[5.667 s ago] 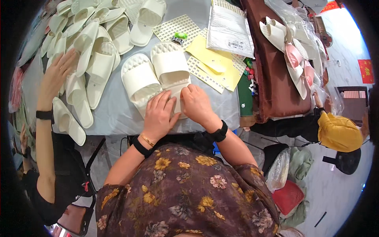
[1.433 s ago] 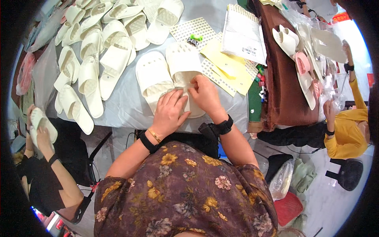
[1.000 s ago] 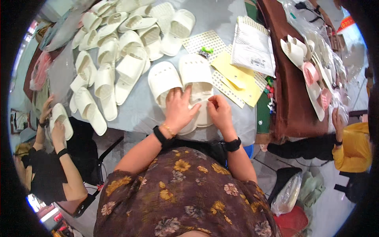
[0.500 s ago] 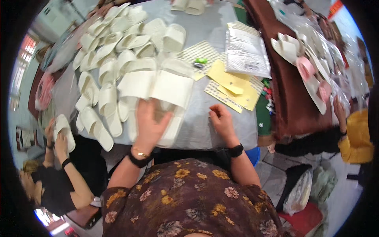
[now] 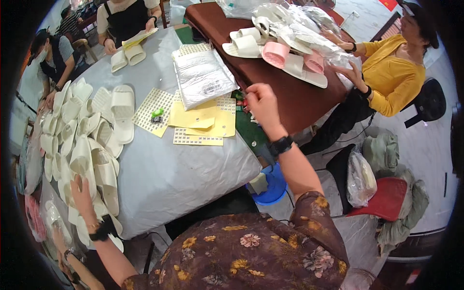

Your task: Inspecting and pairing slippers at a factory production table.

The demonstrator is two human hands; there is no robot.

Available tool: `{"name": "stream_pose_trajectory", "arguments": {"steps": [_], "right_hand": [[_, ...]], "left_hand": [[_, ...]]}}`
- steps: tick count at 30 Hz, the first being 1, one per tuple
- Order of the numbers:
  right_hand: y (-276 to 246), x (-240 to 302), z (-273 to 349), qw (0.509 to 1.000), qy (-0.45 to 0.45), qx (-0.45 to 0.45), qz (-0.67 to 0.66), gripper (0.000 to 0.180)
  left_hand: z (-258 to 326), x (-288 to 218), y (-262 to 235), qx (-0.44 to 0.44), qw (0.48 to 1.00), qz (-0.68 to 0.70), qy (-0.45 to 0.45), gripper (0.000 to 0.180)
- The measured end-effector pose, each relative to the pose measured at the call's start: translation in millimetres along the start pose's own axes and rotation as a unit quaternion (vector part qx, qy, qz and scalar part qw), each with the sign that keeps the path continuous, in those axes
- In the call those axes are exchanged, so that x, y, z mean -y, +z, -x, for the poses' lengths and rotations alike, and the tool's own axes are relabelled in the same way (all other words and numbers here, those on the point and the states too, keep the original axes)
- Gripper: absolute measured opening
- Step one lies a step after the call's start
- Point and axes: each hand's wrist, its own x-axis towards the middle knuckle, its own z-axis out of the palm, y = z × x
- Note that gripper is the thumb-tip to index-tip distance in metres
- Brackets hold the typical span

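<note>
Against a heap of cream slide slippers (image 5: 104,166) at the left of the table lies my left hand (image 5: 83,195). Its fingers are stretched out at the near slippers, and nothing shows gripped in it. My right hand (image 5: 263,105) is raised over the table's right side, beside small coloured items (image 5: 240,100) on a green strip. Its fingers are curled in; whatever they may hold is hidden. Left of that hand are yellow backing sheets (image 5: 193,118), a sheet of small stickers (image 5: 151,108) with a small green object (image 5: 157,112) on it, and a silvery-white padded package (image 5: 205,79).
A brown-covered table (image 5: 297,104) adjoins on the right, bearing white and pink-strapped slippers (image 5: 276,54). A person in yellow (image 5: 396,67) handles clear plastic there. Another person (image 5: 128,19) sits at the far end by two slippers. A blue bin (image 5: 276,186) stands below the table corner.
The view has turned right. My left hand has left the slipper pair, now with the heap, and sits at the heap's near side. My right hand has moved right, past the yellow sheets.
</note>
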Motion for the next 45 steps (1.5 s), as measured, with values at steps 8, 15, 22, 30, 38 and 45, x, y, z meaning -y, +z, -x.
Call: {"name": "stream_pose_trajectory", "arguments": {"steps": [8, 15, 22, 30, 38, 45], "right_hand": [[-44.4, -118.2, -103.6, 0.896, 0.4, -0.094, -0.17, 0.035], [-44.3, -169.3, -132.8, 0.82, 0.462, -0.075, -0.329, 0.019], [-80.7, -110.8, -79.6, 0.793, 0.429, -0.109, -0.419, 0.007], [-145.9, -41.7, 47.7, 0.917, 0.394, 0.056, -0.022, 0.028], [-181.4, -105.5, -26.5, 0.922, -0.019, -0.036, 0.386, 0.057], [-184.3, -119.0, -67.3, 0.934, 0.065, 0.131, 0.327, 0.06]], "left_hand": [[135.2, -75.8, 67.0, -0.037, 0.988, -0.075, 0.128, 0.033], [199.2, -100.2, 99.6, 0.082, 0.991, 0.019, 0.107, 0.029], [201.0, -102.0, 95.2, 0.131, 0.985, 0.067, 0.091, 0.026], [190.9, -116.9, 114.6, 0.179, 0.975, 0.079, 0.106, 0.026], [193.1, -145.5, 119.1, 0.194, 0.968, 0.083, 0.135, 0.026], [212.8, -119.4, 109.2, 0.172, 0.977, 0.089, 0.094, 0.025]]}}
